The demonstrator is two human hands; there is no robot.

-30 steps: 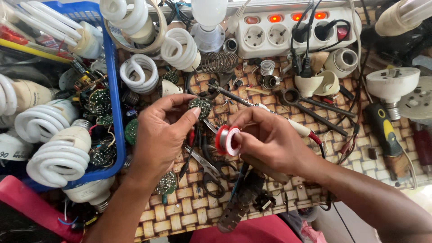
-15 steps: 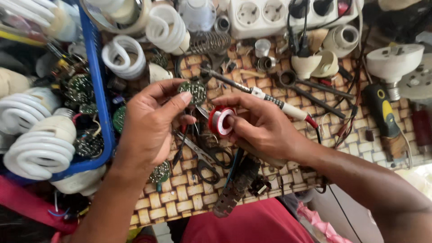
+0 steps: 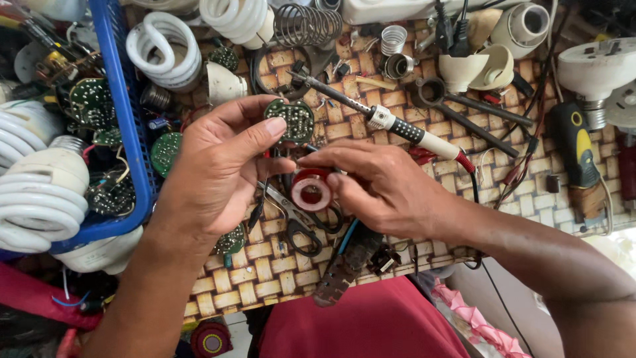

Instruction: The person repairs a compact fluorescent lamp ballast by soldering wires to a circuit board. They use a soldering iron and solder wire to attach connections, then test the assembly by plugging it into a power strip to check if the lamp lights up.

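While the left hand (image 3: 218,169) pinches a round green circuit board (image 3: 290,120) between thumb and fingertips, the right hand (image 3: 381,189) grips a roll of red tape (image 3: 311,191) by its rim. Landmark = the tape roll.

- Tape: glossy red ring, pale core; its right edge is hidden under the right fingers. It sits just below the board, between both hands, above the mat.
- Board: flat disc, green, dotted with solder points; its lower edge is hidden behind the left fingers. Can't tell if tape and board touch.
- Scissors (image 3: 295,222): dark loop handles, grey metal blades, just below the tape, blade tips hidden under the left hand.
- Soldering iron (image 3: 391,122): thin metal shaft, black ribbed grip, white-then-red tail, lies diagonally above and right of the tape.
- Woven mat (image 3: 265,265): tan basket-weave strips under everything.
- Blue basket (image 3: 129,132): plastic rim well left of the tape, packed with white spiral lamp tubes and more green boards; cut off at the frame's left edge.
- Metal spring (image 3: 306,25): coiled wire well above the tape, top cut off.
- Black-and-yellow tool (image 3: 575,142) far right; can't make out its type.
- Dark ribbed part below the tape hangs off the mat edge, blurred.
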